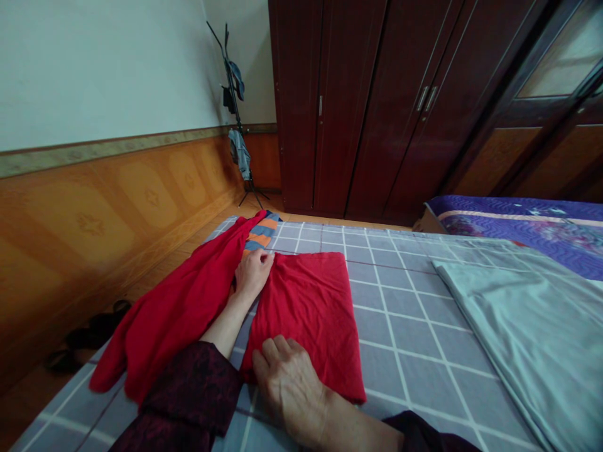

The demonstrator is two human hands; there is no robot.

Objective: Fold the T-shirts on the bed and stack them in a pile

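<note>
While the left hand (253, 274) sits at the far left corner, fingers curled over the edge, any pinch unclear, and the right hand (288, 390) rests at the near edge, fingers spread, a folded red garment (308, 320) lies lengthwise away from the person on a grey checked bedsheet (405, 307); a loose red fold (174, 301) trails left, nearer the left arm, and a pale green folded sheet (518, 314) lies well apart to the right.

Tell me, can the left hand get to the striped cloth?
Probably yes. The left hand lies just below the striped cloth, almost touching it, and nothing seems to stand between them. The loose red cloth only runs alongside.
</note>
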